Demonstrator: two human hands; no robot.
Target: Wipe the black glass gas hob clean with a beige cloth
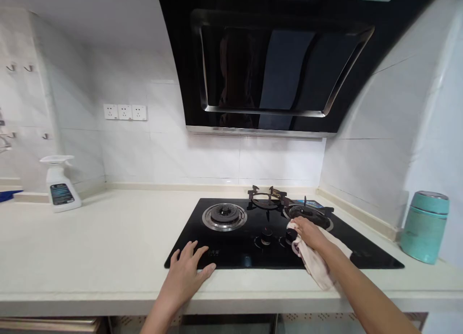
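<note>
My right hand (309, 233) is closed on a pale cloth (318, 266), pressed near the right control knob of the black glass gas stove (231, 252). Part of the cloth hangs over the stove's front edge onto the counter. That knob is partly hidden by the hand and cloth, while the left knob (266, 235) shows fully. With fingers spread, my left hand (188, 269) rests at the stove's front left corner and holds nothing. The left burner (224, 215) has no grate on it. A black pan support (267, 201) sits at the back, beside the right burner (307, 216).
A white spray bottle (61, 184) stands on the counter (108, 247) at left. A turquoise insulated jar (425, 226) stands by the right wall. The black range hood (285, 69) slopes overhead. Wall sockets (125, 112) are on the back wall.
</note>
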